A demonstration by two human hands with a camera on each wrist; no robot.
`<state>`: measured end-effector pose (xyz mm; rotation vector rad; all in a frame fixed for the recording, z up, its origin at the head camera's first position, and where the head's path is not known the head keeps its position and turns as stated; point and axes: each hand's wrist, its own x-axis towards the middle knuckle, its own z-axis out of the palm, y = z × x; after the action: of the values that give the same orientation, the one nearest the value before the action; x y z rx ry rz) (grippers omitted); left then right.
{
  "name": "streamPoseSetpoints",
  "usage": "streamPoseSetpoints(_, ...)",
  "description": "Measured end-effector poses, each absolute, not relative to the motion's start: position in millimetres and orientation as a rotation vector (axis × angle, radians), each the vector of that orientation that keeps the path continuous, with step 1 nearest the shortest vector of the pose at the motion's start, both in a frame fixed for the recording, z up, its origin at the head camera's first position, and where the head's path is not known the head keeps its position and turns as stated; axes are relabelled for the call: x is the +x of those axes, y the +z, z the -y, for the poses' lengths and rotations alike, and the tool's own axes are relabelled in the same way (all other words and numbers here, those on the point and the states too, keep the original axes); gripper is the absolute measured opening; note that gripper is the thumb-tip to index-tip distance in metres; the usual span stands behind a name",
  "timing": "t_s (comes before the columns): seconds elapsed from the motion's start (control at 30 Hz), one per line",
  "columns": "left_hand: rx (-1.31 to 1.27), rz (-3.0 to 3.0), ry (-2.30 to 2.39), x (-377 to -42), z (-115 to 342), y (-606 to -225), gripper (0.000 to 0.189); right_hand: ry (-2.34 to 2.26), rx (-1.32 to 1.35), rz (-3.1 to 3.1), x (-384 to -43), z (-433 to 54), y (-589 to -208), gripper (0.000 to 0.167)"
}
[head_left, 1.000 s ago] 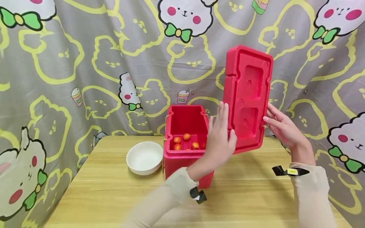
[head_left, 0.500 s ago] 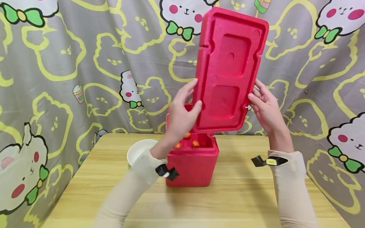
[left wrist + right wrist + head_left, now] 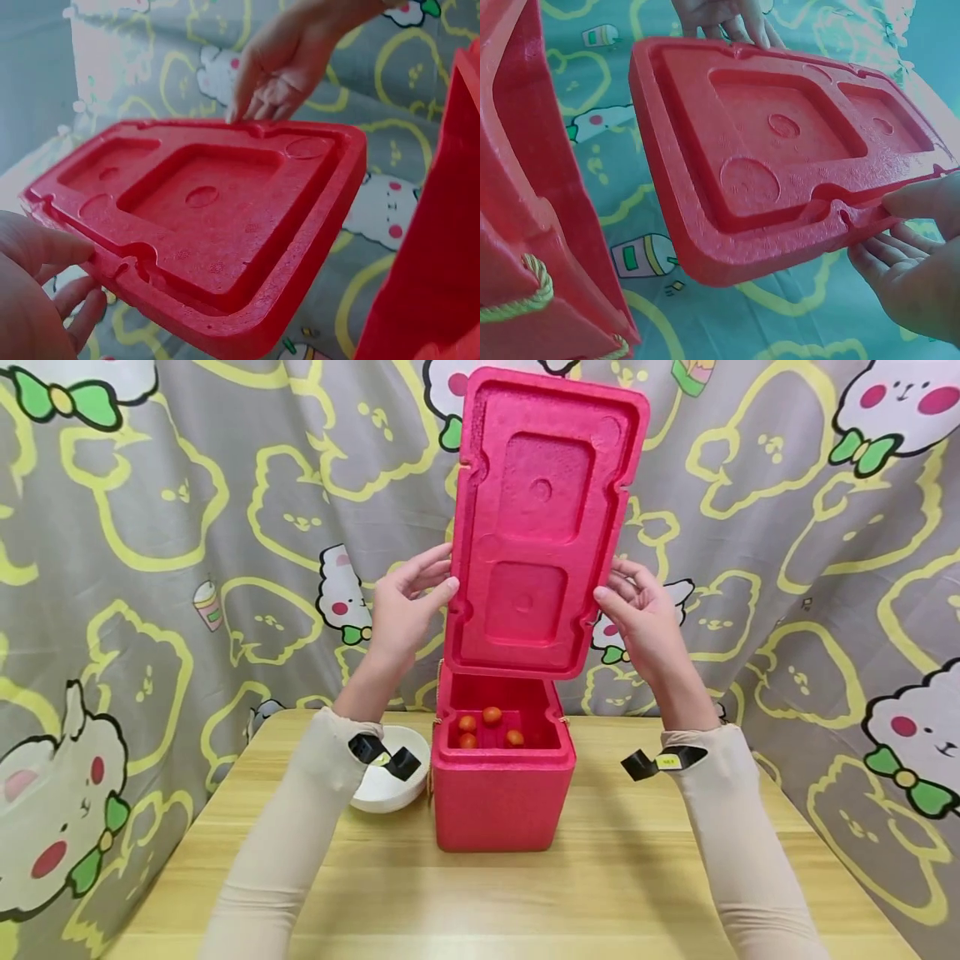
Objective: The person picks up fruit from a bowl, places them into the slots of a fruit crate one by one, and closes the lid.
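Note:
A red foam lid (image 3: 542, 547) is held up above the red foam box (image 3: 502, 810), its recessed underside turned toward me. My left hand (image 3: 405, 602) grips the lid's left edge, thumb in front and fingers behind. On the opposite edge, my right hand (image 3: 647, 622) pinches it the same way. In the left wrist view the left thumb (image 3: 64, 247) lies over the lid's rim. Inside the uncovered box lie several small, round orange fruits (image 3: 492, 716). The lid's lower edge overlaps the back of the box in the head view.
A white bowl (image 3: 382, 789) stands left of the box, partly behind my left wrist. Yellow rope (image 3: 536, 292) is threaded at the side of the box. Both stand on a wooden table (image 3: 637, 877), with a patterned grey curtain (image 3: 247, 527) behind it.
The lid has moved left and up, from right of the box to over it, turning more squarely toward me. My left hand has gone from flat fingers beside the lid to gripping its edge.

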<state>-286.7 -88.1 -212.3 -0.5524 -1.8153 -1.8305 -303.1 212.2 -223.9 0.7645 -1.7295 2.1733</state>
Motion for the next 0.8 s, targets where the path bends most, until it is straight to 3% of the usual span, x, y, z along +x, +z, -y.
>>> streamPoseSetpoints(0.6,-0.590,1.795,-2.015,-312,109,-225,0.047,2.164,0.836,1.797,-315,-195,-234,0.052)
streamPoseSetpoints(0.8,-0.569,1.808,-2.070,-312,117,-225,0.044,2.126,0.837,1.810,-314,-194,-233,0.036)
